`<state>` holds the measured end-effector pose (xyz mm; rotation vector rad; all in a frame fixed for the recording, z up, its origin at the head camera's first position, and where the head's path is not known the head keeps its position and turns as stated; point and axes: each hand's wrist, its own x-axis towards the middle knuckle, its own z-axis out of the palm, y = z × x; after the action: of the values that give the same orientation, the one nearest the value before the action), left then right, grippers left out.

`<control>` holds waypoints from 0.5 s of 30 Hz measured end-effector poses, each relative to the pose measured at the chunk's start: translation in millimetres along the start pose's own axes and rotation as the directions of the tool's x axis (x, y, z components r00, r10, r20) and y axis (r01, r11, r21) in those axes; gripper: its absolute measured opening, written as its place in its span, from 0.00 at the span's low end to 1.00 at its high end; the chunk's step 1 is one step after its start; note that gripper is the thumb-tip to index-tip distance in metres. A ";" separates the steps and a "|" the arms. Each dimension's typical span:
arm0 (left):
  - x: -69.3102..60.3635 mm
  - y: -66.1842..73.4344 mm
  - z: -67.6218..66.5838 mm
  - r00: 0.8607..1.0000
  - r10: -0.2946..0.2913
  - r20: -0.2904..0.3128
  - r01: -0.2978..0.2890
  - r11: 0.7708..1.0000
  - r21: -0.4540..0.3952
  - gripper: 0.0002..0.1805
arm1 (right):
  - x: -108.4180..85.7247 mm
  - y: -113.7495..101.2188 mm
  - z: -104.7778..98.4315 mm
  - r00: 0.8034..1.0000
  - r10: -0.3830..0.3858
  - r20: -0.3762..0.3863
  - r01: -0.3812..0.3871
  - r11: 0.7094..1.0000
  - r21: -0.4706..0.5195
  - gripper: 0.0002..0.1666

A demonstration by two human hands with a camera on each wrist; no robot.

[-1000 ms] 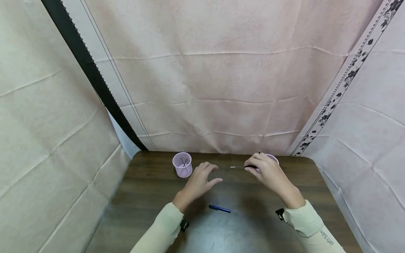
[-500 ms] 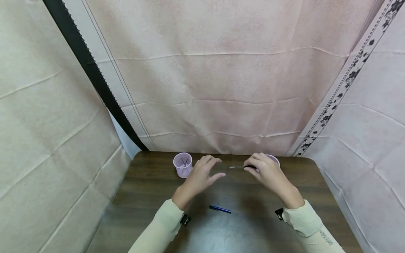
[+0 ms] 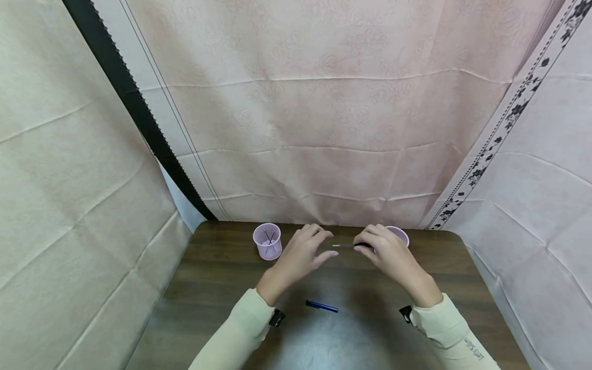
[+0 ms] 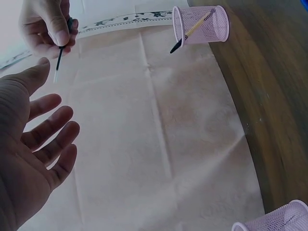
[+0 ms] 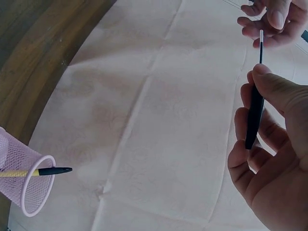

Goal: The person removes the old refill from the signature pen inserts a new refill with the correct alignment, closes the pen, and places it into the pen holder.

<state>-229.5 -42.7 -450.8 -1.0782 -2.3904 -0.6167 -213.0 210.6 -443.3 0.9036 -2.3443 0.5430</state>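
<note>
My right hand [image 3: 388, 257] grips a slim black pen-like piece [image 5: 254, 115] between thumb and fingers. Out of its end sticks a thin dark rod [image 5: 261, 53] with a pale tip, much like an ink refill, pointing left. Facing that tip, my left hand [image 3: 298, 254] hangs with relaxed, slightly bent fingers, apart from it and holding nothing. Behind the right hand, partly hidden in the head view, stands a pink mesh cup [image 4: 207, 24] with a yellow, black-ended pen [image 4: 195, 26] in it. A short blue pen [image 3: 321, 307] lies on the table below both hands.
Another pink mesh cup [image 3: 267, 250] stands left of my left hand, with several thin dark sticks inside. The wooden table [image 3: 203, 277] ends at a pale cloth wall [image 3: 324, 128] behind the cups; more cloth hangs at both sides.
My left hand has moved right, closer to the rod's tip. The right hand has shifted slightly left, still gripping the black piece. The cups and blue pen stay put.
</note>
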 end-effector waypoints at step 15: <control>11.1 11.2 7.9 0.994 0.102 -0.040 -0.099 0.993 0.063 0.13 | 1.4 -3.5 3.7 1.000 -0.008 -0.027 0.008 1.000 -0.004 0.10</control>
<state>-229.2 -25.2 -448.5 -1.1396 -2.2875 -0.5242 -212.7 205.5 -444.7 0.8984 -2.3162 0.5443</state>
